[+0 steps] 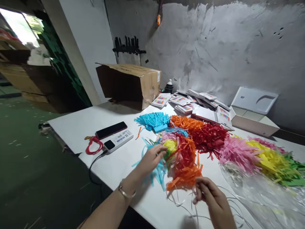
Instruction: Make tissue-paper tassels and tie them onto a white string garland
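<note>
My left hand (152, 158) reaches over a bunch of paper tassels, its fingers stretched beside a yellow tassel (170, 145). Red tassels (185, 151) and an orange tassel (183, 178) lie in the same bunch, with light-blue strips (158, 173) under and beside my wrist. Closer to the table's front, my right hand (213, 198) is closed in a pinch on a thin white string (195, 208). Loops of this string trail over the tabletop below it.
Behind lie blue (153, 121), dark red (209, 136), pink (239, 152) and yellow-green tassels (274, 160). Clear plastic bags (264, 197) are at right. An open carton (150, 87), flat packs (183, 100) and a white box (254, 122) stand behind. A phone (111, 129) and power bank (120, 140) lie left.
</note>
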Motion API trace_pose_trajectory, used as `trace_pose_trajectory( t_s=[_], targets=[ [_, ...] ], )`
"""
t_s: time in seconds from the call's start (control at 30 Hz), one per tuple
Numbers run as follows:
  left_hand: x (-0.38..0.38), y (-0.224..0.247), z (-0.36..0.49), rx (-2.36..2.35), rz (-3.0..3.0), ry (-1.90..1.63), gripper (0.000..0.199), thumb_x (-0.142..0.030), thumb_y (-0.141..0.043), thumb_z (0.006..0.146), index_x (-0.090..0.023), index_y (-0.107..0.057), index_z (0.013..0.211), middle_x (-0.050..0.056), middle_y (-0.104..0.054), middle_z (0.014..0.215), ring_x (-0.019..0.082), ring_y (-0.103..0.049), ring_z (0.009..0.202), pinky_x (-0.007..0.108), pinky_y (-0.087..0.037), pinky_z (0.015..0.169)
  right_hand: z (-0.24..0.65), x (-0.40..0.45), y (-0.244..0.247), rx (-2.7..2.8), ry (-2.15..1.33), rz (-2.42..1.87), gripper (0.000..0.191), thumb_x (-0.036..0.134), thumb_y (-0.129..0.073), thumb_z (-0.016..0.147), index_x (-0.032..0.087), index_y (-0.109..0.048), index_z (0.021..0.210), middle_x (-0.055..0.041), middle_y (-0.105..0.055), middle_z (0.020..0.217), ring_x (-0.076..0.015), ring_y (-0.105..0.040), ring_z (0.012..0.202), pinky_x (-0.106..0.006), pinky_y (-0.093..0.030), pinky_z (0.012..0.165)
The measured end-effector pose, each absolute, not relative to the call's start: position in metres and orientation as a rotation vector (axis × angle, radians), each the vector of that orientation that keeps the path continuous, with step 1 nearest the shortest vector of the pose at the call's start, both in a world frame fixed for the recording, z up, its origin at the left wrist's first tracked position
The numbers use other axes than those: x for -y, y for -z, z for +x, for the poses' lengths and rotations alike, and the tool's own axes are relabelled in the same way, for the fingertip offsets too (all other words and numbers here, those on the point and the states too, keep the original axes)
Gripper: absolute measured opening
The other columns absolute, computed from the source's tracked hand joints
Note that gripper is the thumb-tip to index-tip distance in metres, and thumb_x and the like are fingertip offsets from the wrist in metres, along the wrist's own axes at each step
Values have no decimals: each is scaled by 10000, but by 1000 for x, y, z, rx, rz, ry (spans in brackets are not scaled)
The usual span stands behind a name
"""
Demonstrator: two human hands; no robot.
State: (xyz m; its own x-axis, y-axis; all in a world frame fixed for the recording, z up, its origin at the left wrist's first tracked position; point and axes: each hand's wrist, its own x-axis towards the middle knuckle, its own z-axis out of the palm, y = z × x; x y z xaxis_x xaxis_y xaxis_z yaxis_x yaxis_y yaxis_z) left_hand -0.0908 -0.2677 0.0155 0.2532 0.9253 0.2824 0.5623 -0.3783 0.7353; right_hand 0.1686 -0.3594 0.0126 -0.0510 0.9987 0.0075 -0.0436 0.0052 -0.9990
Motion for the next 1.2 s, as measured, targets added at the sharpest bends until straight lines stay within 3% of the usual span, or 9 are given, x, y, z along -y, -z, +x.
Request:
trace_pose_trajectory(
  t_s=[0.07,0.17,0.27,0.47,0.6,0.73,0.83,1.03,1.2],
  targets=[
    [242,-8,-102,-1463,2066,-891,263,-212,-467,970,-184,-688,1111,112,-693,1178,252,-635,1116,397,-485,1000,130,335,-15,1466,-1230,-1080,283,441,-516,974,207,-674,961,-19,-631,754,-173,-657,661,-312,-569,655],
    [221,10,-111,-1536,2092,-778,241,-143,-528,905,-171,-722,1045,114,-708,1133,255,-644,1102,383,-478,1007,86,289,-6,1749,-1005,-1069,292,399,-467,951,214,-666,843,-91,-661,1093,-179,-676,766,-290,-567,617],
    [218,23,-130,-1696,2059,-711,256,-116,-526,889,-152,-719,1051,141,-699,1128,274,-647,1079,403,-482,987,84,247,13,1722,-844,-1193,222,354,-557,872,218,-641,718,-85,-661,880,-228,-653,821,-341,-564,715],
    [221,15,-176,-1938,1992,-718,263,-149,-491,921,-88,-708,1055,204,-675,1136,344,-625,1099,506,-443,1010,144,230,37,1571,-680,-1352,276,386,-422,931,222,-604,802,-62,-626,785,-218,-632,670,-334,-545,578],
    [213,7,-149,-1833,2087,-773,242,-172,-537,923,-153,-706,1095,130,-677,1176,273,-625,1132,390,-456,1020,142,254,27,1602,-649,-1336,257,366,-457,937,219,-654,861,-110,-668,1054,-248,-671,944,-382,-564,800],
    [201,6,-112,-1733,2134,-809,190,-124,-628,835,-179,-729,986,101,-725,1013,253,-694,929,333,-533,826,131,278,8,1744,-581,-1280,222,280,-459,949,238,-677,934,-97,-623,1268,-245,-623,1149,-379,-520,948],
    [199,-2,-104,-1689,2134,-919,140,-131,-590,856,-186,-717,834,77,-729,867,235,-693,836,320,-533,767,139,292,1,1811,-474,-1259,239,221,-433,955,237,-670,984,-94,-640,1250,-230,-639,1128,-363,-526,944],
    [209,-25,-113,-1624,2087,-1306,208,-268,-497,954,-182,-676,1018,73,-714,986,212,-668,921,320,-529,819,158,308,3,1820,-397,-1275,231,182,-449,939,212,-665,1014,-58,-733,922,-193,-707,817,-289,-563,730],
    [211,-19,-114,-1605,2085,-1425,137,-234,-560,882,-192,-688,858,45,-718,848,213,-681,821,317,-535,755,151,317,-2,1910,-433,-1181,252,156,-441,941,205,-665,1046,-65,-740,938,-190,-714,837,-277,-563,735]
  ],
)
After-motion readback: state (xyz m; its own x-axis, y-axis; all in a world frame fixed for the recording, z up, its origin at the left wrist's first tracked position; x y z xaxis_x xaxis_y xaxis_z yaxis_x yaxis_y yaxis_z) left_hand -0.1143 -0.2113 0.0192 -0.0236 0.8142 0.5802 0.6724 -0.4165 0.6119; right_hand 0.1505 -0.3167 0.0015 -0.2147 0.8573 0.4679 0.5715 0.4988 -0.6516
